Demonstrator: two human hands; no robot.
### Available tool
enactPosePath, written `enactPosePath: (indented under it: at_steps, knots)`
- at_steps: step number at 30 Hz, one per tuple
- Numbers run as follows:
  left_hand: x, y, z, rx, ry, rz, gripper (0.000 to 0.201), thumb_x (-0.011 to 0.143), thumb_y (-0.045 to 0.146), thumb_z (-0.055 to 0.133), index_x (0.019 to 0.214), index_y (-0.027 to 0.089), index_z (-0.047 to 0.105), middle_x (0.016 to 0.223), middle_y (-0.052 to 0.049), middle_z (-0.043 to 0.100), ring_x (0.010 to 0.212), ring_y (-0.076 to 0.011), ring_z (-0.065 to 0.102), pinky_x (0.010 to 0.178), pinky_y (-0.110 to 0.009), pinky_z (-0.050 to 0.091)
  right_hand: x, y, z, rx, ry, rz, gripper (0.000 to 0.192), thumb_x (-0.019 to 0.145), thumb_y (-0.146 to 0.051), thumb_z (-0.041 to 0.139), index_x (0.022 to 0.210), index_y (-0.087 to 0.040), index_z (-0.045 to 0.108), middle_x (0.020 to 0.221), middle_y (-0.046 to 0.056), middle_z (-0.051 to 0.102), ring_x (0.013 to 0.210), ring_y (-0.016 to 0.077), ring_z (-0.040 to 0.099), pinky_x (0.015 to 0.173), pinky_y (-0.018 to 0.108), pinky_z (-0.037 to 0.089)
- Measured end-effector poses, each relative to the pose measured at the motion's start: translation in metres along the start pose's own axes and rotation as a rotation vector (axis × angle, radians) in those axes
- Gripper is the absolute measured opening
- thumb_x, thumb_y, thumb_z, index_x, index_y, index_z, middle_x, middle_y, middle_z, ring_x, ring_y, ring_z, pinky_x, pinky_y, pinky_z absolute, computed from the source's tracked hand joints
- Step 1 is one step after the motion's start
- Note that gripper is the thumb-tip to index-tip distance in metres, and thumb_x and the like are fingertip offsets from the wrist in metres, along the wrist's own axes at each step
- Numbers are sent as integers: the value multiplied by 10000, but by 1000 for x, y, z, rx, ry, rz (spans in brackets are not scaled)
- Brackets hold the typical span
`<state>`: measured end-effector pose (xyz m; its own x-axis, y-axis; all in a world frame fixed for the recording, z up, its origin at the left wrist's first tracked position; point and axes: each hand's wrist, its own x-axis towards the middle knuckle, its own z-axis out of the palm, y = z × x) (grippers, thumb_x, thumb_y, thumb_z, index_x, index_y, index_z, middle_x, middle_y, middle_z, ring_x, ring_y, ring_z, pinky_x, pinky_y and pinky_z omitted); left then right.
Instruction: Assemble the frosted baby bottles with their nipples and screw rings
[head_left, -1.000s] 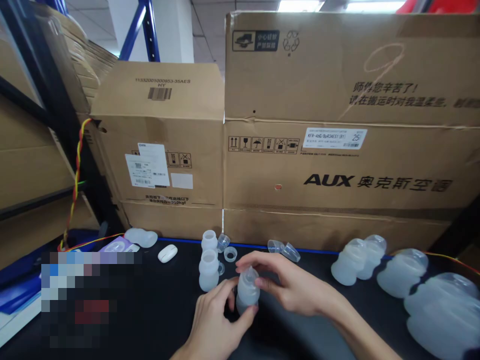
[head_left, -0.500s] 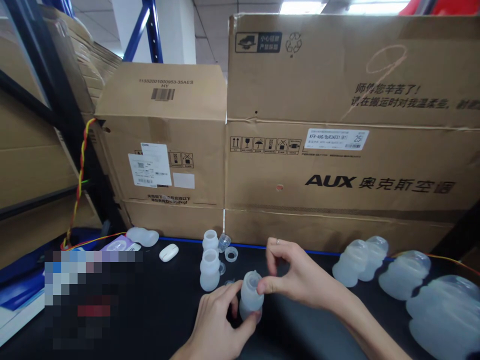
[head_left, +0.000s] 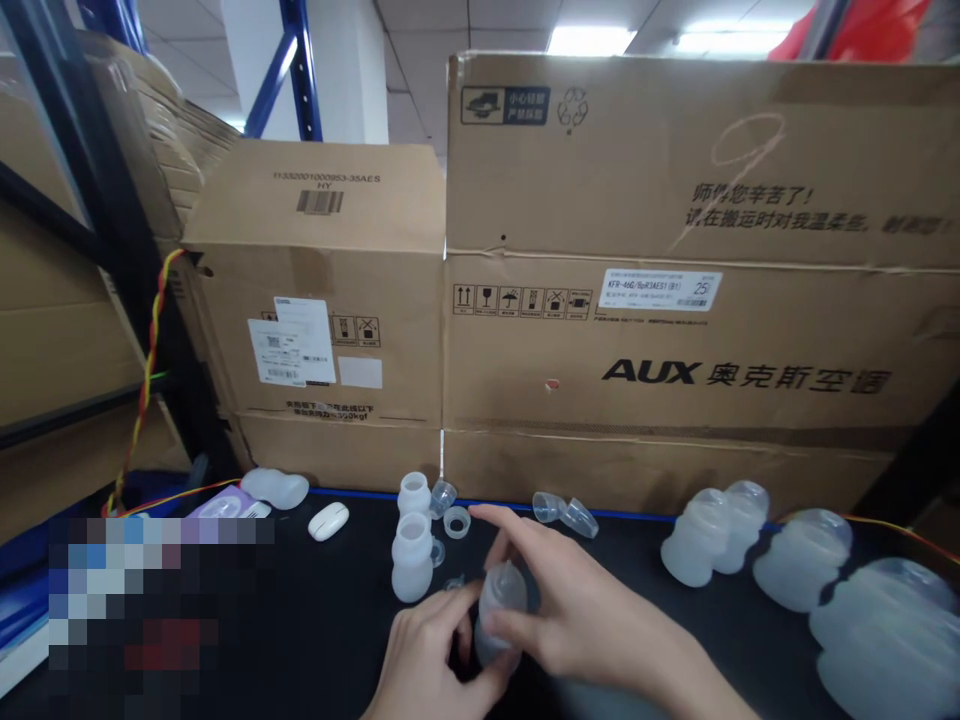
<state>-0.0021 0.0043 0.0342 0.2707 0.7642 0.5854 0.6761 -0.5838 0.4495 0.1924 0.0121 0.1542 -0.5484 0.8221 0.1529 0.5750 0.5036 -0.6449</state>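
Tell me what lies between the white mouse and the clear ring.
In the head view, the front bottle, the back bottle, a clear cup and a clear piece lie between the mouse and ring.

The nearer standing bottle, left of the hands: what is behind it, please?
Behind the nearer bottle is a second bottle; its mouth and upper body show. Its lower part is covered and cannot be seen. A small clear piece seems partly hidden too.
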Motion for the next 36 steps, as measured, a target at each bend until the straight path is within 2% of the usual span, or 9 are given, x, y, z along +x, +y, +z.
enactPosePath:
  at_steps: [3, 6, 9, 12, 17, 23, 28, 31, 36]
  knots:
    - [0, 0, 2, -12, 20, 20, 104, 761, 239, 745, 807, 228, 653, 591, 57, 595, 486, -100, 524, 477, -217, 382, -1, -4, 2, -114, 82, 50, 880, 811, -340, 788, 1592, -224, 399, 1406, 172, 605, 1319, 384, 539, 1144, 583, 389]
    - [-1, 0, 2, -31, 55, -30, 251, 765, 257, 761, 1012, 242, 721, 576, 66, 591, 475, -109, 518, 476, -225, 382, -4, -4, 0, 26, -77, -15, 1000, 812, -147, 740, 1650, -367, 240, 1581, 87, 480, 1425, 305, 479, 1189, 490, 386]
    - [-2, 1, 1, -47, 23, -34, 204, 787, 309, 783, 972, 238, 733, 581, 59, 598, 472, -103, 523, 475, -218, 396, -7, -5, -2, -41, -46, 17, 840, 848, -118, 703, 1597, -334, 390, 1363, 97, 652, 1285, 308, 591, 1127, 502, 447]
    - [-2, 1, 1, -59, 6, -16, 173, 796, 277, 758, 963, 239, 733, 618, 50, 631, 489, -103, 544, 486, -214, 414, -8, -8, -4, -112, 23, 20, 874, 831, -267, 799, 1607, -253, 397, 1404, 163, 612, 1338, 378, 534, 1135, 565, 423]
    - [-2, 1, 2, -46, 24, -46, 238, 794, 311, 779, 1019, 246, 737, 601, 62, 623, 471, -103, 538, 480, -218, 410, -10, -10, -6, 6, -51, -77, 859, 816, -31, 655, 1577, -351, 416, 1368, 72, 645, 1271, 275, 595, 1109, 446, 467]
    - [-2, 1, 3, -82, 20, -17, 99, 794, 308, 753, 799, 233, 688, 575, 52, 598, 480, -104, 532, 478, -220, 391, -6, -8, -10, -104, -2, -34, 752, 868, -317, 767, 1551, -260, 457, 1320, 127, 630, 1219, 310, 581, 1079, 478, 469]
    - [-4, -1, 8, -65, 54, -48, 103, 739, 269, 749, 834, 247, 718, 544, 66, 567, 467, -104, 503, 483, -221, 385, -10, -1, -5, -34, -37, -36, 826, 785, -80, 740, 1531, -320, 478, 1308, 74, 655, 1226, 268, 610, 1073, 406, 486]
    - [-3, -3, 10, -50, 67, -57, 151, 735, 241, 714, 649, 222, 592, 546, 56, 563, 468, -93, 503, 480, -212, 369, -5, 0, 1, -93, 35, -48, 815, 786, -243, 844, 1520, -286, 491, 1266, 103, 663, 1175, 295, 625, 1017, 425, 511]
    - [-4, -3, 13, -102, 53, -108, 113, 754, 287, 733, 739, 229, 637, 546, 73, 538, 450, -84, 473, 459, -201, 361, 9, 35, -18, -28, 77, 48, 794, 802, -494, 854, 1478, -293, 487, 1179, 47, 691, 1024, 217, 674, 902, 329, 534]
